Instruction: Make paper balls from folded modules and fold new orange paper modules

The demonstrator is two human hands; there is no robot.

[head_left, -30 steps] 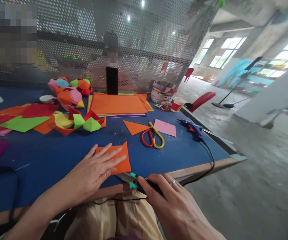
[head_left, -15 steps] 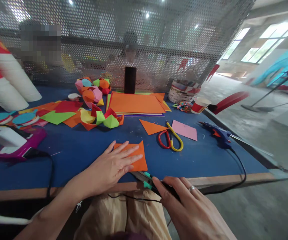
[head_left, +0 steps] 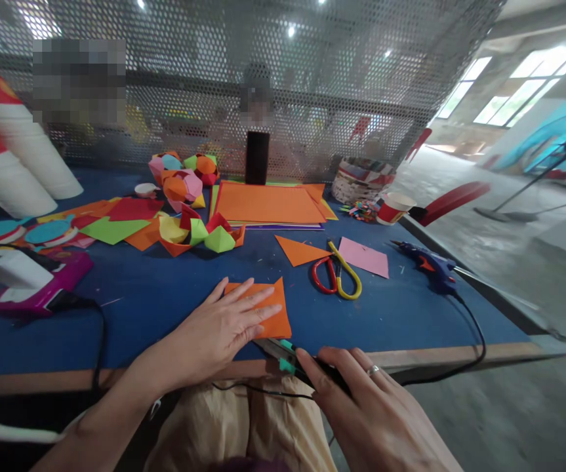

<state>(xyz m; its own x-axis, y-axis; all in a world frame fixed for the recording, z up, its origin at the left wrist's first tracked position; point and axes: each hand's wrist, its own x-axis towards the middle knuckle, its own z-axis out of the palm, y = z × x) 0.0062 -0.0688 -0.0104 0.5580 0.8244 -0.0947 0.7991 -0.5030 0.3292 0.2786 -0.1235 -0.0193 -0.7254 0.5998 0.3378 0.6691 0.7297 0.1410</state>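
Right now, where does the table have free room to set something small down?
Mostly bare table: between the scissors, glue gun and front edge; also between the left hand and black cord. The back left is crowded with paper and cups.

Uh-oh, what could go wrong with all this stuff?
The left hand lies on the orange paper close to the blade of the cutter in the right hand, so a slip might nick a finger. Also, the cord of the glue gun hangs over the table edge; a snag could perhaps drag it off.
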